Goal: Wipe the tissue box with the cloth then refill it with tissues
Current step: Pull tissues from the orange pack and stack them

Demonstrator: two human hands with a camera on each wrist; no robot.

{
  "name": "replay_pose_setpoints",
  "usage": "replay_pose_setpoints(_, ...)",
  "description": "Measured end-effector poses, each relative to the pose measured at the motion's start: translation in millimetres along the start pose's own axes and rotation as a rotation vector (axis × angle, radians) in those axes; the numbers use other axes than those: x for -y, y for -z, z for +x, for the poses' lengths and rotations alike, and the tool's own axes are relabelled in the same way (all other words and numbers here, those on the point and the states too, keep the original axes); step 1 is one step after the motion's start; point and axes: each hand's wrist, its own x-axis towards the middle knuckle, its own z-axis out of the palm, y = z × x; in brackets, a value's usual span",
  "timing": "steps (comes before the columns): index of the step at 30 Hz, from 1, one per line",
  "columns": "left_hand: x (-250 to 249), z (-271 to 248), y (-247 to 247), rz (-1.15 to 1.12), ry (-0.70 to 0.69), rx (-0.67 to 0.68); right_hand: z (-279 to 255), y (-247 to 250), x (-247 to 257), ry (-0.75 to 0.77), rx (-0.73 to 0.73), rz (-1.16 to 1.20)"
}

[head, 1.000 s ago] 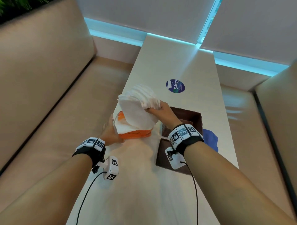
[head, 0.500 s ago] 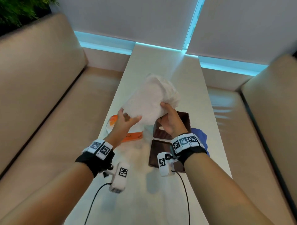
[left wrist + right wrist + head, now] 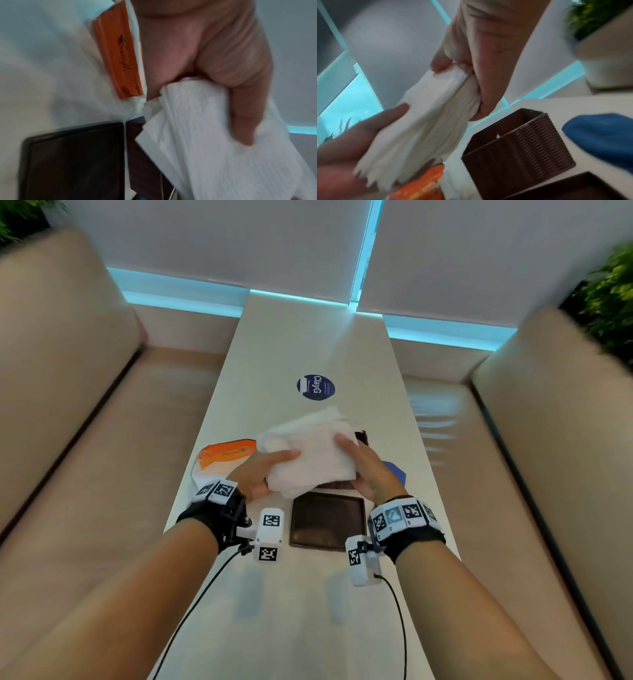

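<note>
Both hands hold a thick white stack of tissues [image 3: 310, 448] above the table. My left hand [image 3: 263, 470] grips its near left end [image 3: 202, 121], thumb on top. My right hand [image 3: 363, 470] pinches the right end [image 3: 440, 94], thumb beneath and fingers over the top. The brown ribbed tissue box [image 3: 517, 147] stands open on the table just under and right of the stack, mostly hidden in the head view [image 3: 362, 437]. Its dark lid [image 3: 328, 520] lies flat in front of it. The blue cloth [image 3: 395, 472] lies right of the box [image 3: 604, 136].
The orange and white tissue wrapper [image 3: 224, 458] lies on the table left of the stack. A round blue sticker [image 3: 315, 387] sits farther up the narrow white table [image 3: 301, 611]. Beige sofas [image 3: 85, 440] flank the table on both sides.
The stack was lifted out of the orange wrapper, raised, then brought down and to the right over the brown box. My left hand left the wrapper and took hold of the stack.
</note>
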Motion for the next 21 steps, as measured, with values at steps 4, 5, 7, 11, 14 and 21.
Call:
replay_pose_setpoints(4, -4, -3, -6, 0.127, 0.003, 0.03, -3, 10, 3, -0.064, -0.025, -0.277)
replay_pose_setpoints(5, -6, -4, -5, 0.128, 0.001, 0.066, -4, 13, 5, -0.083, -0.021, -0.297)
replay_pose_setpoints(7, -9, -5, -8, 0.098, -0.033, 0.092, -4, 15, 6, -0.063, -0.035, -0.286)
replay_pose_setpoints(11, -2, 4, -18, -0.178, -0.193, -0.056, -7, -3, 7, 0.124, -0.19, -0.142)
replay_pose_setpoints(14, 2, 1, -32, -0.404, -0.238, 0.01, -11, -20, 3, 0.249, -0.093, -0.069)
replay_pose_setpoints(21, 2, 0, -28, -0.587, -0.377, 0.22, -31, -31, -7, 0.267, -0.094, -0.264)
